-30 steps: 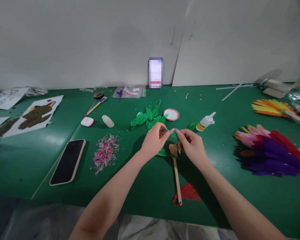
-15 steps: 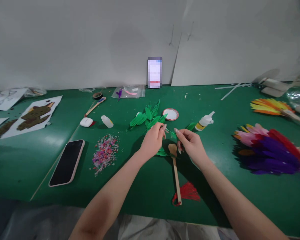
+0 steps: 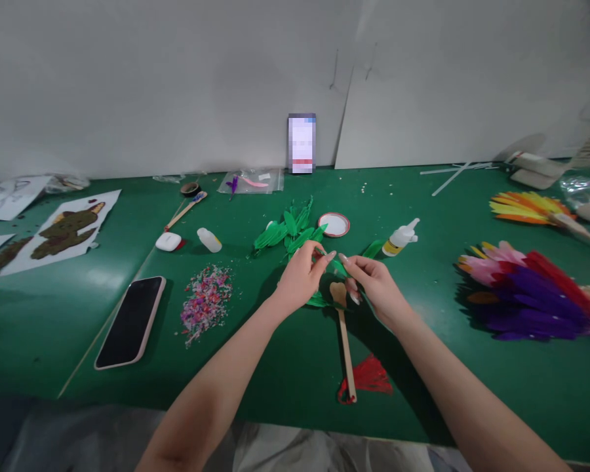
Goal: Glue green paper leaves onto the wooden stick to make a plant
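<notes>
Dark phone (image 3: 130,322), lying on the green bench (image 3: 255,387) beside a heap of multicoloured flakes (image 3: 207,302). White bottle (image 3: 209,240), tilted, beyond the heap. Left hand (image 3: 301,276), fingertips pinching one end of a small green piece (image 3: 337,267); green feathers (image 3: 291,229) lie just beyond. Wooden stick (image 3: 345,349) with a red tassel (image 3: 372,375), below the green piece, its rounded head nearest the hands. Right hand (image 3: 377,288), thumb and finger grasping the green piece's other end. Glue bottle (image 3: 400,238), beyond this hand.

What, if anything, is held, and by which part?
The left hand and right hand pinch a green feather-like piece at their fingertips; which part cannot be told.
</notes>
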Tool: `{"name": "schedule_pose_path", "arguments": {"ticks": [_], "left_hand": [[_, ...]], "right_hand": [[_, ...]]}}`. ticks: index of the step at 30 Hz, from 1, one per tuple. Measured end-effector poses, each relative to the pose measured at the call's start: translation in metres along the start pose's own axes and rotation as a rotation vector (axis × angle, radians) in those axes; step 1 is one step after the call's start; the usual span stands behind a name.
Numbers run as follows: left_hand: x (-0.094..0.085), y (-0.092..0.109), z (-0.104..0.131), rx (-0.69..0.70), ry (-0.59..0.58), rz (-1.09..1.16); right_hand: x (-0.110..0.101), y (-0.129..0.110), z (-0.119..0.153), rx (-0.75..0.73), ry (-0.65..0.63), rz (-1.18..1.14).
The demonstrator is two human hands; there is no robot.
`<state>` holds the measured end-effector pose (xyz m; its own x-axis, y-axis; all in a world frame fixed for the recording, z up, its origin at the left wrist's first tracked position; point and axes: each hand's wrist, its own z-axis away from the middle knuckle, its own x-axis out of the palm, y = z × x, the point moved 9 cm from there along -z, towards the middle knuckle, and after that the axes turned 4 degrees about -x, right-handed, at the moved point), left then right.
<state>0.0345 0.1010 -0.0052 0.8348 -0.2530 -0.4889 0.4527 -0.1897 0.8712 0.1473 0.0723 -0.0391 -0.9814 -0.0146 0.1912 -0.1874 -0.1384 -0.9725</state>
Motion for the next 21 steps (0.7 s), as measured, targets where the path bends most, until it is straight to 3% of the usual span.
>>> {"name": "schedule_pose_path", "arguments": {"ticks": [21], "left_hand": [[0.0026, -0.0037, -0.0002, -0.038, -0.038, 0.036]], "right_hand": [[0.0005, 0.0022, 0.0007, 0.029, -0.015, -0.025]]}}
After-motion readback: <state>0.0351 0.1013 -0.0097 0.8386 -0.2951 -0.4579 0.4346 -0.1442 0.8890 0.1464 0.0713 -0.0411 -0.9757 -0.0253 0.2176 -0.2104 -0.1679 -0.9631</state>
